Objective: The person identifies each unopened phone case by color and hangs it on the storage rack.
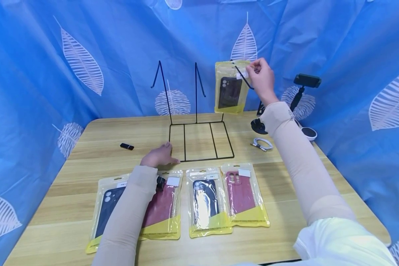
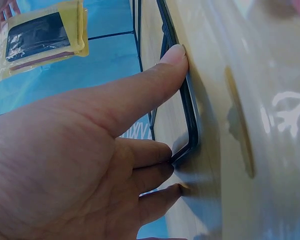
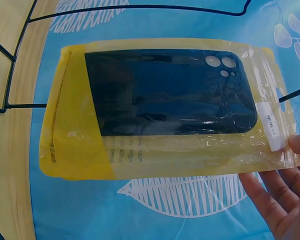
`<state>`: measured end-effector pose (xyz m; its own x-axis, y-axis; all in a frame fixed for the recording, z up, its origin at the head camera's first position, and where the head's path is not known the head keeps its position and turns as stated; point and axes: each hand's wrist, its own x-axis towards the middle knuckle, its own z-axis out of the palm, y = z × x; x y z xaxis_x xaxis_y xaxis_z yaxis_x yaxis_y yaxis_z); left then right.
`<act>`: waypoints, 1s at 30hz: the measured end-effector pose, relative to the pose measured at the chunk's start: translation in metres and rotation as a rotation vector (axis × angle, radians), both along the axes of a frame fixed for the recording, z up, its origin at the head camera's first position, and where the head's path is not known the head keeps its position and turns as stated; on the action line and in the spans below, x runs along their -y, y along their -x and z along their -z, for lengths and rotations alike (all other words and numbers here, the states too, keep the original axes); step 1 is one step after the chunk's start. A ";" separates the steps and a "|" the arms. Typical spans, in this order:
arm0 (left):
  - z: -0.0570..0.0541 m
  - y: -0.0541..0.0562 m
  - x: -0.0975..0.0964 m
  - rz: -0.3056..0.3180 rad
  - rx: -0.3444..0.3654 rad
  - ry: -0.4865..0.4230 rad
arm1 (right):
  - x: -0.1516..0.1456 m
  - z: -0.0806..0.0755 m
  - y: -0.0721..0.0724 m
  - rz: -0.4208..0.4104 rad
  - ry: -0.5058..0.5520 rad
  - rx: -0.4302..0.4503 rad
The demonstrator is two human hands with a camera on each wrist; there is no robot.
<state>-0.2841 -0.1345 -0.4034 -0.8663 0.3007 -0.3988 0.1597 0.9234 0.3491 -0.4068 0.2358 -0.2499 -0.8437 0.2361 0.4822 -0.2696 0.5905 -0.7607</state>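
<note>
My right hand (image 1: 262, 77) pinches the top right edge of a clear-and-yellow zip bag (image 3: 155, 157) with a dark phone case (image 3: 165, 92) inside. This bag is at the right hook (image 1: 244, 78) of a black wire display rack (image 1: 214, 140); the hook's prong stands out in front of it. In the left wrist view, the edge of a second bag, with a reddish case, shows behind it. My left hand (image 1: 157, 156) grips the rack's front left base corner, thumb (image 2: 174, 56) on the front bar and fingers round the side.
Several bagged phone cases lie along the front, including a dark one (image 1: 205, 199) and a reddish one (image 1: 241, 195). A black USB stick (image 1: 126, 146) lies left of the rack. On the right are a coiled white cable (image 1: 262, 144), a phone stand (image 1: 297, 98) and a round white item (image 1: 309, 133).
</note>
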 end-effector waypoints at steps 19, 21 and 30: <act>0.001 -0.002 -0.002 -0.018 0.010 -0.014 | -0.028 0.032 -0.052 0.047 -0.191 0.222; 0.002 -0.002 -0.002 -0.019 0.011 -0.014 | -0.032 0.046 -0.067 -0.044 -0.335 0.352; 0.005 0.001 0.000 -0.017 0.004 -0.015 | -0.034 0.136 -0.114 -0.468 -0.834 0.790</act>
<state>-0.2849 -0.1350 -0.4083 -0.8696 0.2923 -0.3981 0.1429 0.9205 0.3636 -0.2927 0.2698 -0.3857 -0.8918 -0.3003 -0.3383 -0.2232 0.9426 -0.2483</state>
